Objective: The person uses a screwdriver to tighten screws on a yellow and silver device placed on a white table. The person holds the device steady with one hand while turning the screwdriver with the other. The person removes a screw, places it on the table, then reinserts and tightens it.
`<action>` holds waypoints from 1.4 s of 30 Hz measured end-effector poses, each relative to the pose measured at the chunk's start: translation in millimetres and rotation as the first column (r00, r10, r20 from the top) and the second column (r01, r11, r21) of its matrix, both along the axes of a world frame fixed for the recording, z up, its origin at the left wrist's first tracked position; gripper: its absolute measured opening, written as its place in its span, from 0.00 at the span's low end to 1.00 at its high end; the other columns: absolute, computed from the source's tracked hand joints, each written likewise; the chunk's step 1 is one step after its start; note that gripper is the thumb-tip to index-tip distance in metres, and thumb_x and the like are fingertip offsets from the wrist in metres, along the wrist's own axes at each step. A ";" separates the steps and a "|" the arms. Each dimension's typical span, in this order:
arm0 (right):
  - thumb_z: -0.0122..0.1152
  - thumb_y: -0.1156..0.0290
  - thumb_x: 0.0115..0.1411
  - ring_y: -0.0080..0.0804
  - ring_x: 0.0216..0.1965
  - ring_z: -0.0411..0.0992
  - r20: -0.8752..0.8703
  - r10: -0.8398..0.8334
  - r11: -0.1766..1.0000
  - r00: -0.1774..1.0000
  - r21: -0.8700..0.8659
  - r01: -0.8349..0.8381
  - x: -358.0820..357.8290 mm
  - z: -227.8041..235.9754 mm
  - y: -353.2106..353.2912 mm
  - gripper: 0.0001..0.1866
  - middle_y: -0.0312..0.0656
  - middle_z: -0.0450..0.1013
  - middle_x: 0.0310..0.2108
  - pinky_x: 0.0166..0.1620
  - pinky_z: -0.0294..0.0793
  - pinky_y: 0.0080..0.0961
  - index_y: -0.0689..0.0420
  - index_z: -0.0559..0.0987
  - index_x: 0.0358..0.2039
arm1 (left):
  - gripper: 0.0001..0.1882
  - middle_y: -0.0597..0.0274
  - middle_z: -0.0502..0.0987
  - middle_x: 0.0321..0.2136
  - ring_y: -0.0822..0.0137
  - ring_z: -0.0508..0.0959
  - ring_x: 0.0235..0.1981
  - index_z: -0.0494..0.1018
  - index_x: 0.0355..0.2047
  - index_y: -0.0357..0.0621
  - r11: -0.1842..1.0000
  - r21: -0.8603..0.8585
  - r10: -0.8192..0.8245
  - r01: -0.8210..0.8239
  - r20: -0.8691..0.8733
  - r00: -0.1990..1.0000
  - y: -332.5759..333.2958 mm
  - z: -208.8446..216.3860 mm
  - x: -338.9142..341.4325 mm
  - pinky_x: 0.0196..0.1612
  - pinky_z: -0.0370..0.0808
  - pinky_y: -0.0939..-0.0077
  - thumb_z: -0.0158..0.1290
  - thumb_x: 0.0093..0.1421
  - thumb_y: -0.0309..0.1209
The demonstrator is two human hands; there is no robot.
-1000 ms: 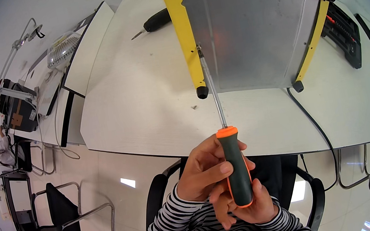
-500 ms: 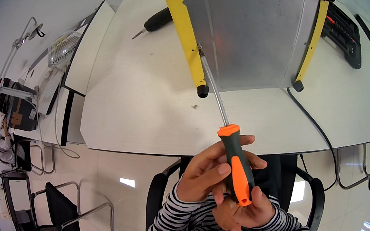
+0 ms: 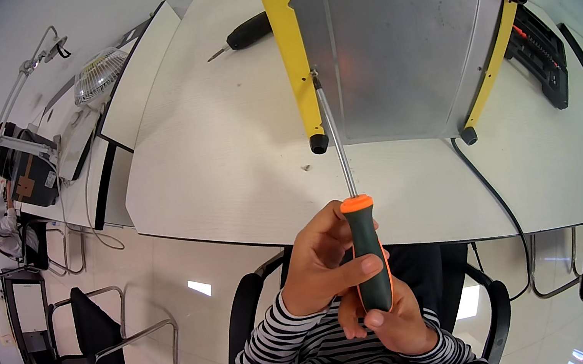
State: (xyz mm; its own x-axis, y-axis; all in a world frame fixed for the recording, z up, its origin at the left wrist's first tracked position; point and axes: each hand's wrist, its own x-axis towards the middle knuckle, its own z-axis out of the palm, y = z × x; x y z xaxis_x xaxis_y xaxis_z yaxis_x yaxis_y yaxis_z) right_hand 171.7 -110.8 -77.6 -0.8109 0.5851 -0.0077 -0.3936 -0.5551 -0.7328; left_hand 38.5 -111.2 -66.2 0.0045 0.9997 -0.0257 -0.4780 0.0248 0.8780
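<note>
Both hands are on a long screwdriver (image 3: 372,261) with a dark green and orange handle. My left hand (image 3: 321,261) is wrapped round the upper handle, its thumb across the front. Lower down, my right hand (image 3: 398,323) grips the handle's butt end, thumb pressed on it. The steel shaft reaches up to a small screw spot by the inner edge of the yellow frame of a box-like appliance (image 3: 409,52). This appliance stands tipped up on the table, showing its grey metal underside and black feet.
A black power screwdriver (image 3: 249,32) lies on the white table (image 3: 208,150) left of the appliance. An open black tool case (image 3: 544,63) is at the right. A black cable (image 3: 491,186) hangs over the front edge. Far left, a person (image 3: 3,229) sits near a chair (image 3: 92,334).
The screwdriver handle has turned, so its dark green side now faces up instead of the orange panel. My left fingers have closed round it; my right thumb has moved onto its end.
</note>
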 end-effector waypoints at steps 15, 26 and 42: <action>0.27 0.40 0.54 0.27 0.19 0.66 -0.139 0.173 0.985 0.975 0.002 -0.175 -8.6 -3.4 -9.1 0.37 0.45 0.68 0.20 0.20 0.60 0.15 0.69 0.62 0.37 | 0.24 0.49 0.69 0.37 0.58 0.72 0.38 0.55 0.47 0.27 0.924 0.254 -0.353 0.287 0.275 0.894 -1.6 -16.3 -19.9 0.41 0.68 0.69 0.46 0.51 0.25; 0.50 0.67 0.54 0.19 0.23 0.65 0.107 -0.093 0.993 0.990 0.085 0.084 -5.9 5.7 -8.9 0.18 0.38 0.66 0.20 0.27 0.65 0.15 0.64 0.59 0.40 | 0.25 0.59 0.68 0.34 0.70 0.69 0.36 0.61 0.42 0.34 0.997 0.070 -0.027 0.039 -0.158 0.987 -3.4 -2.2 -10.4 0.44 0.63 0.75 0.56 0.43 0.28; 0.27 0.41 0.54 0.23 0.19 0.65 0.045 0.068 0.991 0.997 0.110 -0.072 -5.4 -5.0 -11.1 0.36 0.42 0.68 0.19 0.22 0.61 0.15 0.69 0.61 0.37 | 0.27 0.54 0.68 0.35 0.65 0.72 0.34 0.56 0.47 0.32 0.977 0.172 -0.152 0.128 0.140 0.978 -4.0 -12.9 -15.7 0.41 0.67 0.73 0.51 0.48 0.27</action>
State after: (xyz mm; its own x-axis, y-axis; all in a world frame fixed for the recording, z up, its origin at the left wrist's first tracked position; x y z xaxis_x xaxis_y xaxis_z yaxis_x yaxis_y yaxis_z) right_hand 166.3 -121.9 -82.6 -0.8503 0.5260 0.0200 -0.3248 -0.4944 -0.8063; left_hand 22.8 -115.2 -79.1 0.1362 0.9796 0.1476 -0.6073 -0.0352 0.7937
